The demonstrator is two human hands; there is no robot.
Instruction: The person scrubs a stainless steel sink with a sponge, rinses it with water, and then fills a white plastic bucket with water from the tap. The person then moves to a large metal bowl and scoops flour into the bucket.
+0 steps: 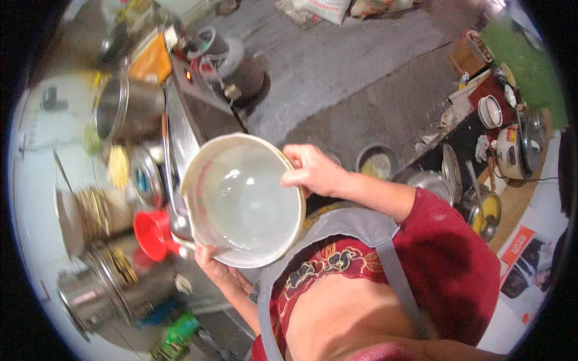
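Observation:
My right hand (316, 173) grips the right rim of a white plastic bucket (193, 221), with the thumb on its inner side. At the lower left, my left hand (221, 268) holds the same bucket by its rim; its fingers are mostly hidden beneath. Clear liquid (253, 203) in the bucket reflects the lights. Just left of the bucket are a metal ladle (179, 225) with a long handle and a red plastic vessel (151, 235).
A steel pot (131, 108) and stacked metal pots (86, 289) line the left side. On the grey floor (311, 76) stands a dark bucket (244, 81). Right of me are a basin with yellowish contents (377, 164), a pot (487, 207) with a ladle, and a rice cooker (510, 153).

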